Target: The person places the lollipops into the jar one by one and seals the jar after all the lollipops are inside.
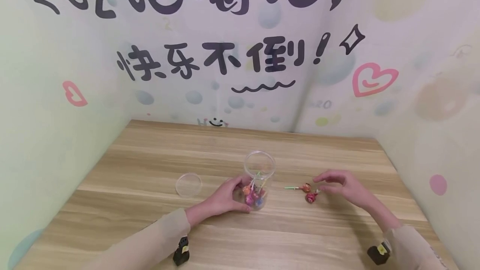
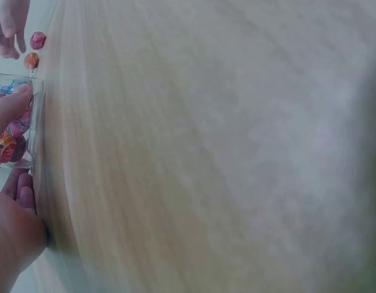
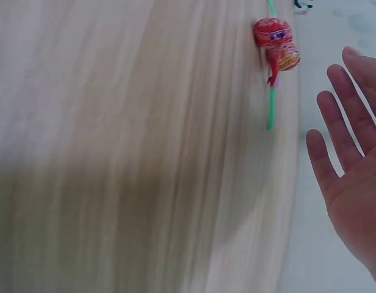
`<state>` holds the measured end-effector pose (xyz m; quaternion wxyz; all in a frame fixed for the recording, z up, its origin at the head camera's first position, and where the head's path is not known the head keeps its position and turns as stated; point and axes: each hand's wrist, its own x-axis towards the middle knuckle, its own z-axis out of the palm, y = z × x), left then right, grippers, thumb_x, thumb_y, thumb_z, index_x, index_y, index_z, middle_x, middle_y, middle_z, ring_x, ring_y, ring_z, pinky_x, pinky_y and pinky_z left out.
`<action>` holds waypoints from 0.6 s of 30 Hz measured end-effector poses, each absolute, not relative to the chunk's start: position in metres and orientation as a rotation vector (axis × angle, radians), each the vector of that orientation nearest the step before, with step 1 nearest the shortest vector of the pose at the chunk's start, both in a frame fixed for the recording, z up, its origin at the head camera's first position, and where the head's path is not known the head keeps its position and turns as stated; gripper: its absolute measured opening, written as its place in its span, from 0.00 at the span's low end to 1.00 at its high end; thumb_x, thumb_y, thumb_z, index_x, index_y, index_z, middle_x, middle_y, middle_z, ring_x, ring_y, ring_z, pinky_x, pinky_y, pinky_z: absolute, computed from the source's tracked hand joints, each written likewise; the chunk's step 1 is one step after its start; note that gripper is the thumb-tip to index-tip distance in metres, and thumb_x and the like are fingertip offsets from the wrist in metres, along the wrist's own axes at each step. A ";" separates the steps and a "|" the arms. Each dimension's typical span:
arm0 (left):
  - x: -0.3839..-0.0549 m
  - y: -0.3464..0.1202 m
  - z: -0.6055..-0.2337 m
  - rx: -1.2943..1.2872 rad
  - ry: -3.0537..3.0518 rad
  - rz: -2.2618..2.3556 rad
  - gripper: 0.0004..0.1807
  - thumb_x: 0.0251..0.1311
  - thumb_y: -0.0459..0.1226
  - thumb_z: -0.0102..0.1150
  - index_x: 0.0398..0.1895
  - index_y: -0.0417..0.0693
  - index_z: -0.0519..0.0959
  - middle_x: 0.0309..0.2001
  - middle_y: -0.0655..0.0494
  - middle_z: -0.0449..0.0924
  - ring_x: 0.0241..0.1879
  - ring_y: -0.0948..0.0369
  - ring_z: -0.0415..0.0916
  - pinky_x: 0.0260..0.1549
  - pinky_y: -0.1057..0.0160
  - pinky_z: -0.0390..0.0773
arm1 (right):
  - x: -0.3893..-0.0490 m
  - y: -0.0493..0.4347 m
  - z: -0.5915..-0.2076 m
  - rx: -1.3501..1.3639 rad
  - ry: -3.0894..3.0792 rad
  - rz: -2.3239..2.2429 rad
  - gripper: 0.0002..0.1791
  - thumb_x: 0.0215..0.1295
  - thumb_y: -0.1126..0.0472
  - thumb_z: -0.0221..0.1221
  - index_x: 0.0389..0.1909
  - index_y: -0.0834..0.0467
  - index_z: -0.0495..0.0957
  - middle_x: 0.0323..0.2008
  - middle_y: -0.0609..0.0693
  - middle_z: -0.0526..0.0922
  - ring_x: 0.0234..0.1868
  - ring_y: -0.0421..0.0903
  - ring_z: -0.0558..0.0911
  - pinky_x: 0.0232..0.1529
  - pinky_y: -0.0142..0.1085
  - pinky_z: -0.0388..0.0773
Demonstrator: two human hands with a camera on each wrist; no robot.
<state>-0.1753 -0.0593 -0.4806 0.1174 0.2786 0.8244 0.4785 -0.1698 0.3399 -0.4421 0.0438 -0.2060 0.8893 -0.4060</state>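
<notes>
My left hand (image 1: 226, 197) holds a clear round jar (image 1: 271, 180) from its left side, thumb in front and fingers behind. The jar stands upright on the table with its top uncovered. Several wrapped lollipops (image 1: 255, 196) lie in its lower half, some sticks pointing up. To the right of the jar are two loose lollipops on the wood: an orange one (image 1: 306, 187) with a green stick toward the jar, and a red one (image 1: 311, 197) just in front. Over their right side hovers my right hand (image 1: 343, 184), fingers extended and apart, holding nothing.
A clear round lid (image 1: 188, 185) lies flat to the left of the jar. The wood-grain table (image 1: 240, 245) meets a white wall (image 1: 180, 99) with black lettering at the back, and walls flank it left and right. Each wrist carries a small black device (image 1: 181, 252).
</notes>
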 end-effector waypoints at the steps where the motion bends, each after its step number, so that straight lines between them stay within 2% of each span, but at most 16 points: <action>1: -0.175 -0.059 -0.481 0.812 2.413 1.396 0.42 0.41 0.42 0.80 0.63 0.51 0.71 0.57 0.56 0.79 0.60 0.56 0.73 0.65 0.55 0.71 | -0.170 0.341 -0.443 -0.627 2.725 -1.221 0.12 0.62 0.59 0.65 0.48 0.51 0.84 0.50 0.48 0.87 0.52 0.26 0.78 0.56 0.24 0.73; 4: -0.176 -0.059 -0.481 0.810 2.409 1.389 0.42 0.41 0.42 0.80 0.63 0.50 0.71 0.57 0.56 0.79 0.61 0.56 0.73 0.65 0.55 0.71 | -0.169 0.343 -0.445 -0.612 2.730 -1.163 0.13 0.61 0.57 0.67 0.47 0.49 0.84 0.49 0.45 0.87 0.52 0.26 0.79 0.56 0.27 0.75; 9: -0.178 -0.059 -0.481 0.798 2.410 1.393 0.43 0.41 0.42 0.80 0.64 0.49 0.70 0.57 0.55 0.78 0.60 0.56 0.73 0.65 0.54 0.71 | -0.170 0.346 -0.449 -0.632 2.686 -1.133 0.14 0.61 0.58 0.67 0.48 0.49 0.83 0.49 0.46 0.87 0.52 0.31 0.81 0.57 0.31 0.77; 14: -0.178 -0.059 -0.480 0.808 2.416 1.395 0.42 0.41 0.43 0.80 0.63 0.50 0.71 0.54 0.56 0.79 0.57 0.58 0.73 0.63 0.55 0.72 | -0.169 0.346 -0.453 -0.648 2.680 -1.092 0.13 0.60 0.55 0.67 0.47 0.47 0.83 0.48 0.44 0.87 0.52 0.32 0.81 0.57 0.31 0.76; 18: -0.176 -0.059 -0.480 0.799 2.408 1.387 0.42 0.41 0.43 0.80 0.63 0.52 0.71 0.55 0.58 0.78 0.57 0.59 0.73 0.62 0.58 0.73 | -0.168 0.342 -0.454 -0.672 2.668 -1.067 0.13 0.60 0.51 0.67 0.46 0.44 0.83 0.48 0.40 0.87 0.52 0.32 0.80 0.57 0.31 0.74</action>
